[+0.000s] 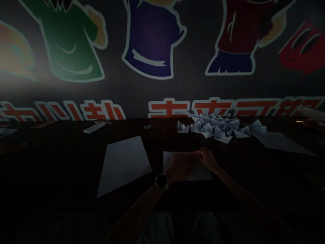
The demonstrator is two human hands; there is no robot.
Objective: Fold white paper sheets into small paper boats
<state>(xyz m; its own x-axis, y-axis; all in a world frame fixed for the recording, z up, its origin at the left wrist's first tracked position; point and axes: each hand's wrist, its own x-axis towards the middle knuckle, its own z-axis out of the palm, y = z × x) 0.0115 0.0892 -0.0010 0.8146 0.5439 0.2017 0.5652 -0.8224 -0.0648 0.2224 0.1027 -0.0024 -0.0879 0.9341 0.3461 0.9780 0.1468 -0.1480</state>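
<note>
Both my hands rest on a white sheet of paper lying on the dark table in front of me. My left hand, with a round black watch on its wrist, lies over the sheet's middle. My right hand sits at the sheet's far edge, its fingertips meeting the paper. The dim light hides how the fingers grip, and part of the sheet is covered by my hands. Beyond them lies a heap of several folded white paper boats.
A flat white paper sheet lies to the left of my hands, and another lies to the right of the boats. A white remote-like object and a small round item sit near the far edge, before a cartoon mural wall.
</note>
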